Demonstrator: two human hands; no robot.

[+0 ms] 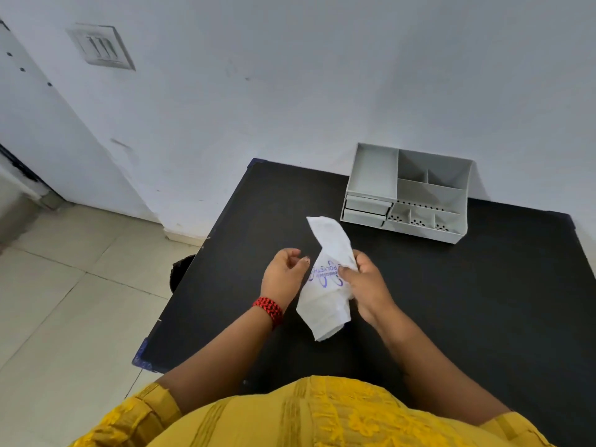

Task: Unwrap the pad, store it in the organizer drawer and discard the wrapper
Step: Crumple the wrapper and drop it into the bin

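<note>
Above a black counter [451,301], seen from a head-worn camera looking down, two bare hands meet near the picture's centre. At about 3 o'clock of the centre, the right hand [364,285] grips a white pad [325,285], its fingers closed around the middle of the pad's right edge. Blue print shows on the pad's wrapper where the fingers pinch it. One end of the pad points up toward 12 o'clock and the other droops toward 6 o'clock, held clear of the counter. Just beside it at 9 o'clock, the left hand [285,272] is loosely curled and holds nothing, its fingertips close to the pad's left edge. A red braided band [269,309] circles that wrist. Toward 1 o'clock, near the wall, stands a grey organizer [406,191] with open compartments on top and two small drawers [366,209], both closed, at its lower left.
</note>
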